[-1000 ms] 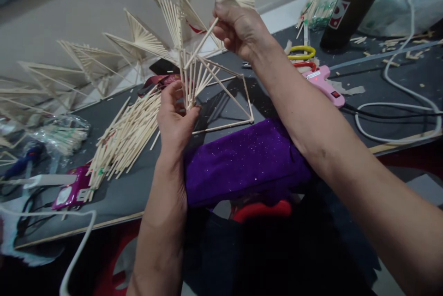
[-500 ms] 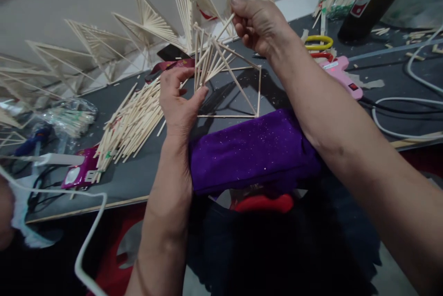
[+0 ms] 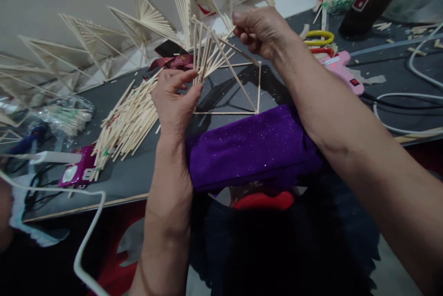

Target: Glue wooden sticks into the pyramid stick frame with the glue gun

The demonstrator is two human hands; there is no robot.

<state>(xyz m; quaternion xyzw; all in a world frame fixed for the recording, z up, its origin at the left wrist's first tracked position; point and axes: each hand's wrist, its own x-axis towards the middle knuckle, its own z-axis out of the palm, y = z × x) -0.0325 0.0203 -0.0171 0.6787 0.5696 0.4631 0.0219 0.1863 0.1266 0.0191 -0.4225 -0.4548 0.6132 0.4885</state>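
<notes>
A small frame of thin wooden sticks [image 3: 259, 88] stands on the dark table, with a fan of sticks rising at its left side. My left hand [image 3: 175, 97] is at the fan's lower left, thumb and fingertips closed around the stick ends there. Up and to the right, my right hand [image 3: 261, 33] pinches the end of one wooden stick [image 3: 228, 35], which slants down-left into the fan. The stick's far end is lost among the others. Left of the frame, near my left hand, lies a pile of loose sticks [image 3: 128, 123].
A purple cloth bundle [image 3: 242, 153] lies at the table's front edge. To the right are a pink glue gun [image 3: 341, 69], yellow-handled scissors [image 3: 320, 36], cables and a dark bottle [image 3: 372, 0]. Finished-looking stick fans [image 3: 148, 23] line the wall. Someone's partly visible head is at far left.
My right hand has come down slightly, bringing its stick lower and flatter against the fan. My left hand stays at the fan's lower end; the view has shifted a little.
</notes>
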